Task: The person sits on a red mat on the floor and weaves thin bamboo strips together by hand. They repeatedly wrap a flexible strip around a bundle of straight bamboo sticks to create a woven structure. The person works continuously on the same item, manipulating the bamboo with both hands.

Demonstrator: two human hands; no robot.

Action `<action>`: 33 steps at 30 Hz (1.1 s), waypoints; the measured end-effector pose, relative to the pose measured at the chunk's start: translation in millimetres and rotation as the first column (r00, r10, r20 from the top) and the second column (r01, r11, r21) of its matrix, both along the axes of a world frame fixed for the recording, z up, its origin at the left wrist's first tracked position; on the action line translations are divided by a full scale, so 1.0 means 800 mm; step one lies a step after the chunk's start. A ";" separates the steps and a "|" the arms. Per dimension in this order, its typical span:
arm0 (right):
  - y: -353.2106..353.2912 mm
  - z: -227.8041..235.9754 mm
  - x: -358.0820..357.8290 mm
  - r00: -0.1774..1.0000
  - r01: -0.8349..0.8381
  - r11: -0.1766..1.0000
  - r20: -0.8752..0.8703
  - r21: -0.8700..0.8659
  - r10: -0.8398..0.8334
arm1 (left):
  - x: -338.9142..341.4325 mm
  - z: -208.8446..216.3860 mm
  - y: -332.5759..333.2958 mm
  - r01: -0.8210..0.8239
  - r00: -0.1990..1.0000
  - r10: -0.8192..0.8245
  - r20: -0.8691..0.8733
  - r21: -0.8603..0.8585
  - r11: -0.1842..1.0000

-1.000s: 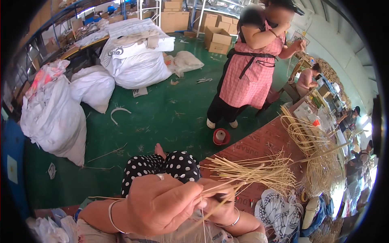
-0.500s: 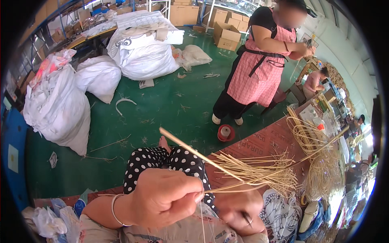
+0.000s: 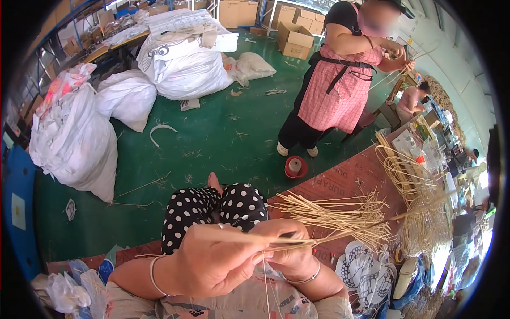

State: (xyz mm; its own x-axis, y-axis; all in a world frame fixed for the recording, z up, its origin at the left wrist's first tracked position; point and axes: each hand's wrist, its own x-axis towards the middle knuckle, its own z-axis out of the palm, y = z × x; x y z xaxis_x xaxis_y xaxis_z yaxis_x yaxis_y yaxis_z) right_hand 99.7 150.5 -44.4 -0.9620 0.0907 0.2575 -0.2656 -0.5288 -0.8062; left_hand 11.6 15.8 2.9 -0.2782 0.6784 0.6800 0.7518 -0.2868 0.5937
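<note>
In front of my lap, my left hand point(image 3: 223, 260) pinches straw-coloured cane strips point(image 3: 366, 228) that run out to the right. My right hand point(image 3: 289, 250) is closed on the same strips, right beside the left fingertips. A small dark thing point(image 3: 288, 234) shows at the right hand; its kind cannot be made out. From between the hands a thin pale cord point(image 3: 266, 287) hangs down over my clothing. To the right, just beyond my right hand, a loose pile of cut cane sticks point(image 3: 332, 215) lies on the reddish-brown board point(image 3: 332, 183).
Coiled cane point(image 3: 406, 175) lies farther right, near patterned black-and-white pieces point(image 3: 366, 271). A co-worker in a pink checked apron point(image 3: 340, 95) stands ahead, handling thin strips, by a red bucket point(image 3: 296, 167). Large white sacks point(image 3: 74, 138) stand on the green floor at left.
My right hand has come up and left to meet my left hand at the strips. The strip ends have shifted with it. The co-worker's hands have moved too.
</note>
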 end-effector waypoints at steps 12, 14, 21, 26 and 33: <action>0.027 0.084 0.046 0.510 -0.413 0.782 -0.593 0.466 0.623 | -0.023 0.017 -0.032 -0.344 0.936 0.348 -0.055 0.062 0.937; 0.050 0.109 0.059 0.418 -0.375 0.738 -0.608 0.561 0.675 | -0.017 0.010 -0.066 -0.582 0.810 0.580 0.083 0.237 0.778; 0.063 0.023 0.046 0.534 -0.434 0.746 -0.523 0.504 0.664 | -0.041 -0.012 -0.077 -0.715 0.651 0.639 0.410 0.046 0.698; 0.004 0.048 0.002 0.978 0.162 0.731 -0.209 0.663 -0.028 | -0.034 -0.017 0.018 -0.197 0.944 0.166 -0.284 -0.085 0.977; -0.003 0.046 0.024 0.766 -0.583 0.803 -0.412 -0.125 0.493 | -0.001 0.040 -0.003 -0.001 0.987 0.007 -0.163 0.038 0.999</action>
